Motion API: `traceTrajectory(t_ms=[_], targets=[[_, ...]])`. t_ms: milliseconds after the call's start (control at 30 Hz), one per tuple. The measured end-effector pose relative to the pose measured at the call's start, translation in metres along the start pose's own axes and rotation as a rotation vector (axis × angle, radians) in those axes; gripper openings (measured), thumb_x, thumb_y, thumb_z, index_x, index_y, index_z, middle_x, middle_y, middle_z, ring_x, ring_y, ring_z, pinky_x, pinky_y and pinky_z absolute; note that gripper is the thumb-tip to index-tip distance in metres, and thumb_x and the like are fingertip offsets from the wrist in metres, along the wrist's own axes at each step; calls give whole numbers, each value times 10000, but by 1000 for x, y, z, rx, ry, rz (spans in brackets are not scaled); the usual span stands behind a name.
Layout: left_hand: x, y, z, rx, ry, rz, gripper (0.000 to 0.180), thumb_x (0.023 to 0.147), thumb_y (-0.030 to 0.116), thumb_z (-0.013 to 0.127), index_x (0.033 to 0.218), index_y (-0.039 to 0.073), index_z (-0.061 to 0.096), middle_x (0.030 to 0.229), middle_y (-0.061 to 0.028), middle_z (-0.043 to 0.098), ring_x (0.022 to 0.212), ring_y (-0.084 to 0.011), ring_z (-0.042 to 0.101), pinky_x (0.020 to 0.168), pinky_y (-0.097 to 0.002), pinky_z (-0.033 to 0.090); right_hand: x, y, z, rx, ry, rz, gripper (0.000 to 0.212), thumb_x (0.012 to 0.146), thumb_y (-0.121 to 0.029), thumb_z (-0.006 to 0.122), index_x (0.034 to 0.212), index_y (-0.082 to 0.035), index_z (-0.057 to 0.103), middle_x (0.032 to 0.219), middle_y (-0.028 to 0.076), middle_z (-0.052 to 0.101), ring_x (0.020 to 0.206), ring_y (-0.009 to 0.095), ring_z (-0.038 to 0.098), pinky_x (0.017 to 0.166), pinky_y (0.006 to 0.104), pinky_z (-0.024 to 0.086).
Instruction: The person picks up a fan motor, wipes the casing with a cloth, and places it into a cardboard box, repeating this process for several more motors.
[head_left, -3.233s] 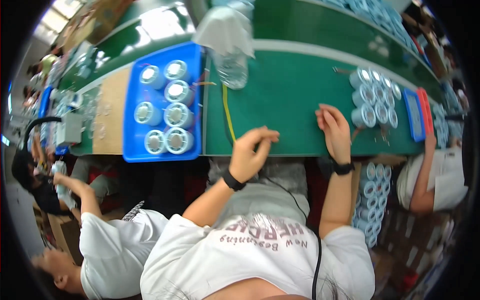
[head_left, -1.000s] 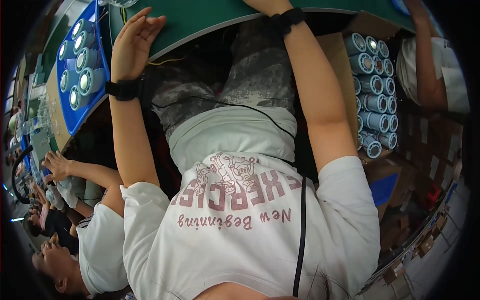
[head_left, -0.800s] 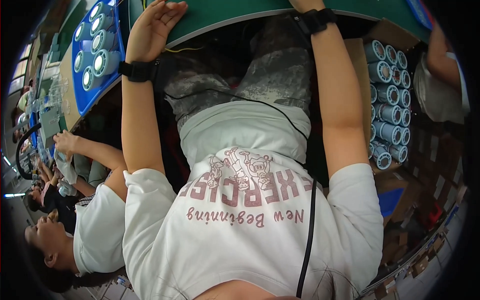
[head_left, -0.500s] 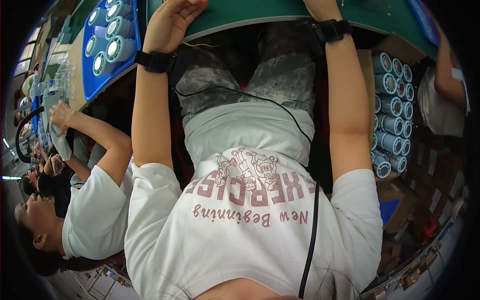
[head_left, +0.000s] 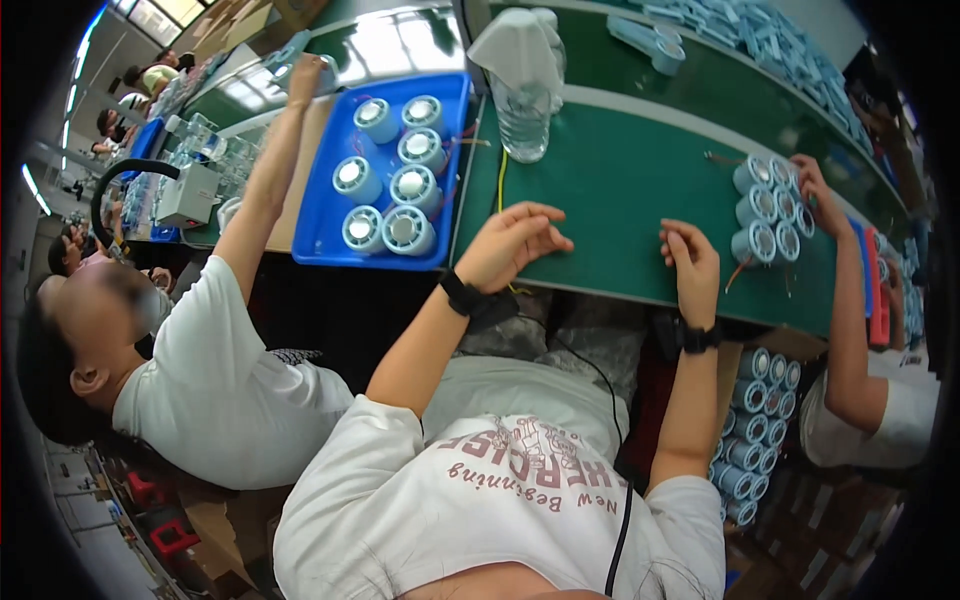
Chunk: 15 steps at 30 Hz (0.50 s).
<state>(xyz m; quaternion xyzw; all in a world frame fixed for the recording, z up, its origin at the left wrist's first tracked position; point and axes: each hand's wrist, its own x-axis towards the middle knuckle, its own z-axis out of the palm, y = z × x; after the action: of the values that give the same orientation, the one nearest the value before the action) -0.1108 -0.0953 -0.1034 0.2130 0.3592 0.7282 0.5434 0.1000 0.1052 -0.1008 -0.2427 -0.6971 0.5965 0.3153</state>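
Observation:
Both my hands hover at the near edge of the green tabletop (head_left: 600,190). My left hand (head_left: 512,243) is open with its fingers loosely bent and nothing in it. It is between a blue tray (head_left: 305,225) and my right hand. Nothing shows in my right hand (head_left: 692,262), which is open too, its fingers half curled. Nearest to it, on its right, stands a group of light-blue round motor-like parts (head_left: 757,205) with thin wires. The tray on the left holds several more light-blue cylindrical parts (head_left: 413,186).
A clear plastic bottle (head_left: 522,125) with white material over it stands behind my left hand. A co-worker's hand (head_left: 822,200) touches the right-hand group. Another person reaches across on the left. A box of light-blue cylinders (head_left: 752,430) sits below the table at right.
The view has tilted up and shifted, bringing the tabletop, bottle and right-hand parts into sight. Both my hands now show whole. The left-side co-worker's arm is stretched farther forward.

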Motion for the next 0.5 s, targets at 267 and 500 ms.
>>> traceTrajectory(t_ms=[267, 500], targets=[[1, 9, 4, -103, 0, -91, 241, 993, 95, 443, 1173, -39, 530, 936, -102, 627, 995, -259, 633, 923, -349, 490, 1, -10, 12, -127, 99, -16, 163, 949, -67, 547, 1042, 19, 649, 905, 41, 630, 723, 65, 551, 615, 196, 441], [2, 13, 1, -214, -13, -173, 247, 996, 110, 438, 1178, -34, 524, 941, -111, 626, 1001, -267, 626, 939, -366, 479, 4, -22, 25, -454, 75, -117, 133, 921, -26, 561, 1001, 5, 663, 883, 50, 627, 694, 78, 560, 576, 198, 441]])
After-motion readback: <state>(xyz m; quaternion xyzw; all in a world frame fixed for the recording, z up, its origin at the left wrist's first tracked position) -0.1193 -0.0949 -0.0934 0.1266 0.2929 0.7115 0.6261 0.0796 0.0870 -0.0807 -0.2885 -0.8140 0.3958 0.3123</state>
